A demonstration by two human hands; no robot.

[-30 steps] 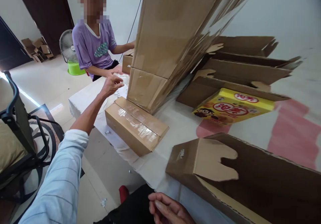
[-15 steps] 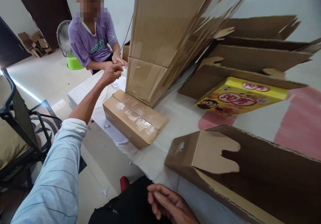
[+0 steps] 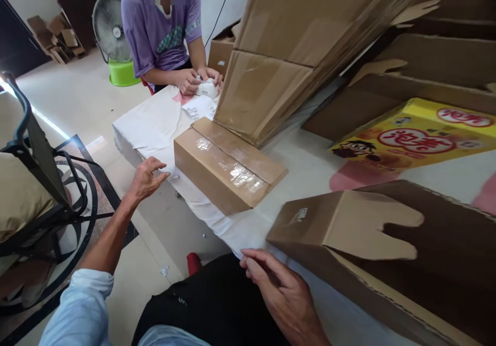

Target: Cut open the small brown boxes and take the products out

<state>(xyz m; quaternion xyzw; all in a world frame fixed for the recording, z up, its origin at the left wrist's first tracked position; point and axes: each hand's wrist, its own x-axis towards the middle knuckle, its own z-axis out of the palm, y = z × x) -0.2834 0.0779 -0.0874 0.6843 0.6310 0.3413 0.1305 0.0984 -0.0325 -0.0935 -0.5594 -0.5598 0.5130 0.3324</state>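
My left hand [image 3: 146,177] hangs in the air beside the table's left edge, fingers spread and empty, just left of a sealed taped cardboard box [image 3: 227,162]. My right hand [image 3: 279,291] rests near the table's front edge with its fingers extended, holding nothing, next to a flattened brown carton [image 3: 372,237]. Across the table a person in a purple shirt [image 3: 163,23] holds a small white object [image 3: 206,87] in both hands.
A tall stack of flattened cartons [image 3: 294,41] leans at the back. A yellow printed box [image 3: 416,137] lies on the right. The table [image 3: 155,124] has a white cover. A black chair [image 3: 39,181] stands at the left, a fan [image 3: 110,28] behind.
My left hand has drawn back from the person's hands toward me and down to the table's edge, opening. The small white object is now in the person's hands. The view tilted down.
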